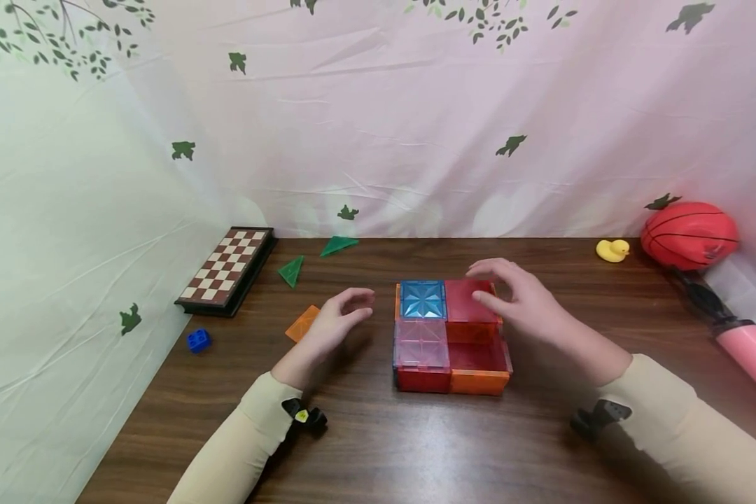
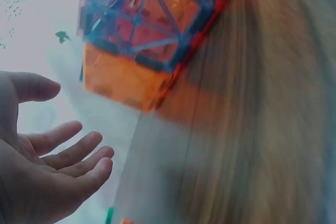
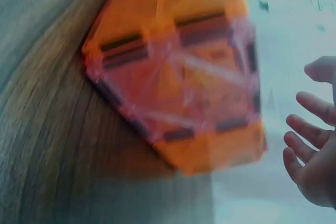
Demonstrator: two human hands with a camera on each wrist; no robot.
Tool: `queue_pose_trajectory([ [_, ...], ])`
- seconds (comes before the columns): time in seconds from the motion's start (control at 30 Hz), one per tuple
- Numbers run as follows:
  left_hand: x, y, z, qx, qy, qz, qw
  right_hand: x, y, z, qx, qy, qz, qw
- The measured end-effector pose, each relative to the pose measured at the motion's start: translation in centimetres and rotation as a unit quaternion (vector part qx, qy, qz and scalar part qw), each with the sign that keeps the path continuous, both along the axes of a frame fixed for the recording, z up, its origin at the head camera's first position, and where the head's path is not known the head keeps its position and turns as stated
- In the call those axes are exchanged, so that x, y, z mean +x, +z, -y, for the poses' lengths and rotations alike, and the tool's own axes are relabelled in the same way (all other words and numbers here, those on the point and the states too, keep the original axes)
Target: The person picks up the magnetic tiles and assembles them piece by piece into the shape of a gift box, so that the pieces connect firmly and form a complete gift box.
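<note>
A low box of translucent tiles (image 1: 423, 380) stands on the table between my hands. Its top carries a blue tile (image 1: 423, 300), a red tile (image 1: 469, 302) and a pale pink tile (image 1: 421, 344); the front right compartment has no cover and shows its inside. My left hand (image 1: 335, 320) hovers left of the box, fingers loosely bent and holding nothing. My right hand (image 1: 521, 299) is at the box's back right corner and overlaps the red tile in the head view. In the right wrist view its fingers (image 3: 310, 132) are relaxed and apart from the box.
An orange tile (image 1: 302, 323) lies by my left hand, with two green triangle tiles (image 1: 292, 271) farther back. On the left are a chessboard box (image 1: 227, 269) and a blue brick (image 1: 198, 341). At the right are a rubber duck (image 1: 612, 250), a red ball (image 1: 689, 236) and a pink pump (image 1: 751, 357).
</note>
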State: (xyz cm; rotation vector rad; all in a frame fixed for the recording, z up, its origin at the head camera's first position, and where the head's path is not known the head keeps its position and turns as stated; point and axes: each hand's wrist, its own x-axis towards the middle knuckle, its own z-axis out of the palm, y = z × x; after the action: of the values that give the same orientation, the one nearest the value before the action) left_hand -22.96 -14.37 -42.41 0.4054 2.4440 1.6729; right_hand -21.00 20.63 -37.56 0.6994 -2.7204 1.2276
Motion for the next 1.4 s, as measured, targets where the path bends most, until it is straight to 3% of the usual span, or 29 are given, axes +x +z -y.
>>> queue_pose_trajectory([
  [0.13,0.8,0.4,1.8,-0.07,0.021,-0.04,0.9965,-0.5,-1.0,-1.4,-0.043,-0.042,0.066,0.996],
  [0.2,1.1,0.3,2.7,-0.119,0.03,-0.072,0.9898,-0.7,-1.8,-1.8,-0.062,-0.051,0.092,0.993],
  [0.37,1.6,-0.2,4.2,-0.26,0.047,-0.142,0.9538,-1.1,-3.8,-2.5,-0.128,-0.048,0.142,0.98],
  [0.53,1.9,-0.8,4.7,-0.348,0.063,-0.137,0.9252,-1.6,-5.5,-2.7,-0.204,-0.023,0.203,0.957],
  [0.67,1.9,-1.0,5.0,-0.383,0.079,-0.122,0.9124,-1.8,-6.3,-2.6,-0.251,-0.004,0.222,0.942],
  [0.8,1.6,-1.0,5.2,-0.399,0.097,-0.119,0.9042,-2.0,-6.6,-2.2,-0.284,0.006,0.226,0.932],
  [1.0,1.1,-1.0,5.6,-0.421,0.115,-0.104,0.8939,-2.0,-6.8,-1.8,-0.284,0.001,0.229,0.931],
  [1.23,0.8,-0.9,6.0,-0.42,0.128,-0.105,0.8925,-2.0,-6.8,-1.6,-0.29,0.001,0.229,0.929],
  [1.4,1.0,-0.6,5.7,-0.399,0.134,-0.118,0.8995,-2.0,-6.9,-1.6,-0.297,0.002,0.228,0.927],
])
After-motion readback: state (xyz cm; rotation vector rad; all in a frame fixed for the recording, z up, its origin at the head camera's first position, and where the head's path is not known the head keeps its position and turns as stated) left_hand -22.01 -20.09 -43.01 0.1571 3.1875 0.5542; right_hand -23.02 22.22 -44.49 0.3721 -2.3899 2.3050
